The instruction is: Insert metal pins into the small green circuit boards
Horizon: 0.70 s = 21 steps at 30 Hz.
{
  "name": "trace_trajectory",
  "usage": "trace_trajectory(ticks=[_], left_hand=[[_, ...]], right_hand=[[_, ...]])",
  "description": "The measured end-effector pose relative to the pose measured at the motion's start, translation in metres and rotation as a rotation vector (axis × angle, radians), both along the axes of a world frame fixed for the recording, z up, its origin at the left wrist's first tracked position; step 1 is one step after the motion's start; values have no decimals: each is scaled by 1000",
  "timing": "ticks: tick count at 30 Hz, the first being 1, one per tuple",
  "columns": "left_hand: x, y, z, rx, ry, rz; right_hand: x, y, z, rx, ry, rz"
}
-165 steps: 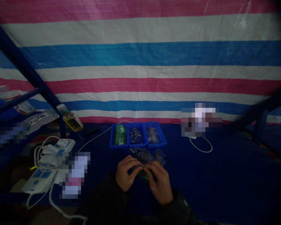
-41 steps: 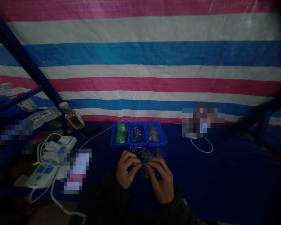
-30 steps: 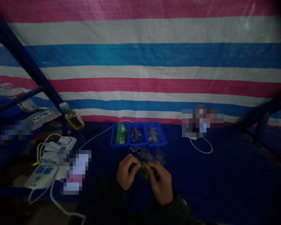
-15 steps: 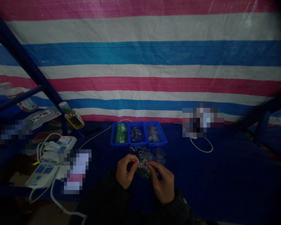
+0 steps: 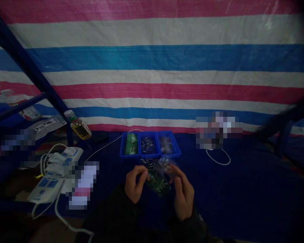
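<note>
My left hand (image 5: pixel 135 184) is closed in a pinch at the near left, its fingertips by the upper left edge of a bag of green pieces (image 5: pixel 158 184). What the pinch holds, if anything, is too dark and small to make out. My right hand (image 5: pixel 183 194) has its thumb and fingers apart. Its forefinger reaches to a blurred clear plastic bag (image 5: pixel 163 164), touching or just over it. Behind that bag lie several thin dark metal pins (image 5: pixel 148 162), in front of a blue three-part tray (image 5: pixel 149 156).
The tray holds green packets (image 5: pixel 131 144), metal pins (image 5: pixel 147 144) and small clear packets (image 5: pixel 165 145). Power strips with plugs (image 5: pixel 55 168), a blurred-out phone-like shape (image 5: pixel 83 185) and a bottle (image 5: pixel 79 128) stand left. A white cable loop (image 5: pixel 230 158) lies right.
My right hand has moved right and its pinch has opened. The clear bag has shifted up and right, uncovering more of the green pieces. My left hand has hardly moved.
</note>
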<state>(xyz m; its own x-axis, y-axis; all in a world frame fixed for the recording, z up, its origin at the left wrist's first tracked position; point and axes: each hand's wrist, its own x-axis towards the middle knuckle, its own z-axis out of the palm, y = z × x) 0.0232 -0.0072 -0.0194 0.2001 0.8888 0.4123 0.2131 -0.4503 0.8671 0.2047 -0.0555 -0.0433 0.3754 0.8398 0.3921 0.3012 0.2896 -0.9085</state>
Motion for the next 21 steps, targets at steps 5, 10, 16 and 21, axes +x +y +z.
trace_trajectory(ticks=[5, 10, 16, 21], left_hand=[[0, 0, 3, -12, 24, 42], [-4, 3, 0, 20, 92, 155], [-3, 11, -4, 59, 181, 207], [-4, 14, -5, 79, 245, 231]], right_hand=[[-3, 9, 0, -74, 17, 36], [-3, 6, 0, -106, 0, -39], [-6, 11, -5, -77, -91, -99], [-1, 2, 19, -15, -120, -125]])
